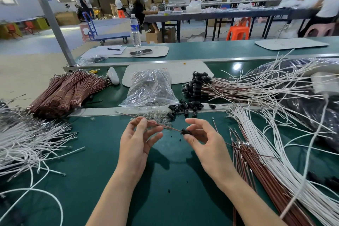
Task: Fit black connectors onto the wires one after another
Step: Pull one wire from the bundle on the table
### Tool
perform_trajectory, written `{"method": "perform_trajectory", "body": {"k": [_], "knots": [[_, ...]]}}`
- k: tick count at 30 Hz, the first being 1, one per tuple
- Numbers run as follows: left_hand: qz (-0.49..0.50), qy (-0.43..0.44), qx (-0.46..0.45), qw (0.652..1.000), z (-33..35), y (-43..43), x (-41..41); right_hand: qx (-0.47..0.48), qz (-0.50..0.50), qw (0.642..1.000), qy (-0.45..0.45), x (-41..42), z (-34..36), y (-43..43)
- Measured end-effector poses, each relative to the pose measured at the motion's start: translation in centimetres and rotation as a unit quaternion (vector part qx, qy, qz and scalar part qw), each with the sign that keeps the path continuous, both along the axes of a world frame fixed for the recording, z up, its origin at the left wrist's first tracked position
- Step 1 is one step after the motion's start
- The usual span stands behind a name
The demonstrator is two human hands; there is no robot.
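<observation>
- Looking down in the head view, the wire [165, 125] in work is a thin brown one held in the air over the green bench [165, 180], between the two hands.
- Its long axis slants from far left to near right. The bare far tip sticks out past the left hand [139, 139], and the near end runs into the connector [185, 131].
- The left fingers [142, 123] are together, thumb and forefinger pinching the wire partway along. The other fingers are loosely spread below it.
- The right hand [205, 141] pinches the black connector between thumb and fingertips, just right of the gap between the hands. The connector is already threaded on the wire, with its wider flange facing left.
- The relation that matters: the connector sits on the wire's axis, just right of the left pinch, with a short bare run of wire between them. The right hand is the one on it. By my reading, seating it means sliding along that same slant while the left hand steadies the wire.
- Whether the wire comes out the right side of the connector I cannot tell, as the right fingers cover it.
- Supply lies near: loose connectors [183, 107] just beyond the hands, and brown wires [256, 170] on the bench to the right.
</observation>
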State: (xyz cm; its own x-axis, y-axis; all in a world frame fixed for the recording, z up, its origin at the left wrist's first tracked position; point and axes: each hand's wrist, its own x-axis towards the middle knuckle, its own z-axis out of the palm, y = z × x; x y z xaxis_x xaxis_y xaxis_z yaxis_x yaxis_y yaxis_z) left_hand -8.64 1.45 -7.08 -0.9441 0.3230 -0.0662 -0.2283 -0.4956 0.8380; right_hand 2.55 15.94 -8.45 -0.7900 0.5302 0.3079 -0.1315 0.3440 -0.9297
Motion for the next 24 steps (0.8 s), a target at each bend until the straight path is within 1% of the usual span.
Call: {"method": "perform_trajectory", "body": {"k": [4,7,9,11,12,13,15,17,20,22,24], "knots": [[-0.043,0.036,-0.026,0.998,-0.2,0.2,0.5,-0.001,-0.002,1.0,0.004,0.0,0.4,0.0],[-0.074,0.076,-0.065,0.992,-0.5,0.4,1.0,0.048,-0.013,0.999,-0.005,0.2,0.3,-0.1],[-0.089,0.114,-0.097,0.985,-0.5,0.5,1.3,0.131,-0.045,0.99,-0.022,0.4,0.2,-0.2],[-0.098,0.151,-0.13,0.975,-0.5,0.5,1.6,0.261,-0.101,0.96,-0.027,0.5,0.3,-0.1],[-0.099,0.166,-0.142,0.971,-0.5,0.5,1.7,0.308,-0.121,0.943,-0.025,0.6,0.3,-0.1],[-0.1,0.179,-0.15,0.967,-0.5,0.5,1.7,0.331,-0.13,0.934,-0.027,0.7,0.3,0.0],[-0.103,0.2,-0.168,0.96,-0.4,0.5,1.7,0.324,-0.124,0.937,-0.035,0.9,0.4,0.1],[-0.114,0.224,-0.197,0.948,-0.5,0.9,2.0,0.315,-0.099,0.943,-0.038,1.2,0.4,0.1],[-0.121,0.266,-0.245,0.924,-1.1,1.2,2.3,0.327,-0.056,0.943,-0.015,1.3,0.5,-0.3],[-0.106,0.284,-0.277,0.912,-1.6,1.4,2.4,0.344,-0.062,0.937,0.002,1.2,0.5,-0.5],[-0.07,0.301,-0.32,0.896,-1.9,1.4,2.5,0.344,-0.086,0.935,0.005,1.2,0.6,-0.5]]}}
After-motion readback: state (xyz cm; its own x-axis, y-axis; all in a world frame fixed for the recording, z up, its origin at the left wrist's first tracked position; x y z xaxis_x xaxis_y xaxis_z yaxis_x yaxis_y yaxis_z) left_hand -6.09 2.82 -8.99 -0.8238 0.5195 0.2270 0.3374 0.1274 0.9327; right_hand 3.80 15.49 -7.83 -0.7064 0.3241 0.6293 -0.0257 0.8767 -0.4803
